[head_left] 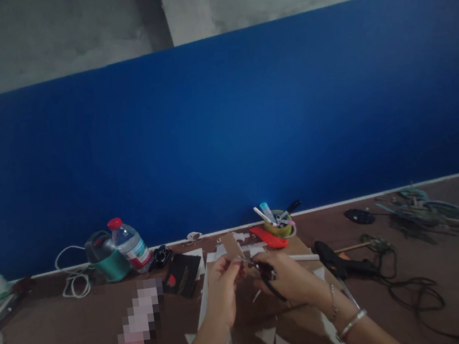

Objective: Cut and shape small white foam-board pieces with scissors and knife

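My right hand point(289, 277) grips black-handled scissors point(275, 290), whose blades point left toward my other hand. My left hand point(222, 287) is closed in a pinch right at the blade tips; whatever it holds is too small and dim to make out. Below both hands lies a brown cardboard sheet point(303, 326) with white edges. White paper triangles point(267, 336) and thin scraps are scattered on it. Just beyond my fingers are a brown cardboard strip point(231, 245) and more white offcuts.
Behind the cardboard stands a green cup of pens point(279, 226) beside a red object point(268, 237). To the right lie a black glue gun point(343, 264) and its looping cord point(421, 282). At left are a water bottle point(133, 247), a teal container point(108, 261) and a black booklet point(183, 275).
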A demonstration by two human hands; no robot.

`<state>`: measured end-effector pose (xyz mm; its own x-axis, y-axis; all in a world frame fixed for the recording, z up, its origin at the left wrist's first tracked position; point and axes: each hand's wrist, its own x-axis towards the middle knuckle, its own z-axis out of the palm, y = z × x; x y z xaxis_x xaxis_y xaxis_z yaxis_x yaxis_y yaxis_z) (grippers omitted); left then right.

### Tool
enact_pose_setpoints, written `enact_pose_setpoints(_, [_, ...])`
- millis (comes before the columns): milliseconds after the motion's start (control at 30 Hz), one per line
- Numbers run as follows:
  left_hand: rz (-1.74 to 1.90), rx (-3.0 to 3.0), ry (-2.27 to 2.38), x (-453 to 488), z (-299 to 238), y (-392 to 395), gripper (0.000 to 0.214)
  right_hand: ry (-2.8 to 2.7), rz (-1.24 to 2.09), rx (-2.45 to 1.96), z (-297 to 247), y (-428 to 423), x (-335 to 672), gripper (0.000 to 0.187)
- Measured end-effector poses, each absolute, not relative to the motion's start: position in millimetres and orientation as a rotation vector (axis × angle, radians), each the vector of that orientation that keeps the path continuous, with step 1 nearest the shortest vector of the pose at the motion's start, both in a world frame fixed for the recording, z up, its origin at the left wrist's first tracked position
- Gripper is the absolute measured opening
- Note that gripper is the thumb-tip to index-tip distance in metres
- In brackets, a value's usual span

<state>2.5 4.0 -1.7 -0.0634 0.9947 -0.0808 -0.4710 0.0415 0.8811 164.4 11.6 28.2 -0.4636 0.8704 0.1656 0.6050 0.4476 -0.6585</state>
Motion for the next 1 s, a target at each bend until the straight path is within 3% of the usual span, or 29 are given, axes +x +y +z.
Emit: enact_pose_setpoints(1000, [1.446,0.7,0.904,4.8,0.5,5.6,0.026,-2.114,0.653,-1.15,6.9,14.4,155.8,0.013])
